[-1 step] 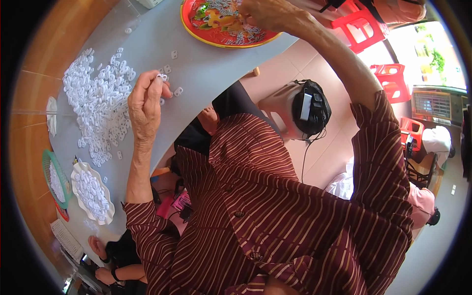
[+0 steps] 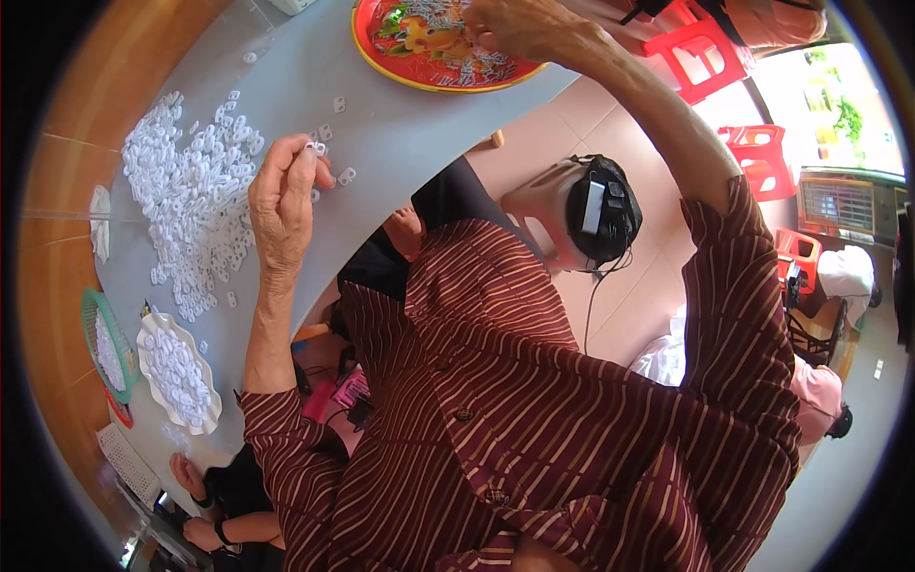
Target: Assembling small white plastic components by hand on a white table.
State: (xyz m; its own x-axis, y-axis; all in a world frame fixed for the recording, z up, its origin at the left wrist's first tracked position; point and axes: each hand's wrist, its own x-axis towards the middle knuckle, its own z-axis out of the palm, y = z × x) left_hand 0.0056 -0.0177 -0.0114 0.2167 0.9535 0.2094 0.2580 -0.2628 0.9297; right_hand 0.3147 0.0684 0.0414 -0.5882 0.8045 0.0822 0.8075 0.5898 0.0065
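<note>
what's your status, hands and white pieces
Left hand pinching white piece. Right hand over red tray, grip hidden. Loose pieces heaped beside left hand; nothing visibly blocking.

The top edge crops the red tray [image 2: 412, 80] and right hand [image 2: 522, 29]; that hand's grip is unclear.

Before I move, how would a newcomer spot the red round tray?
Find the flat grey table, then the top of the picture. The red round tray sits there under the right hand. Its yellow rim and silvery slivers set it apart from the heap of small white pieces.
</note>
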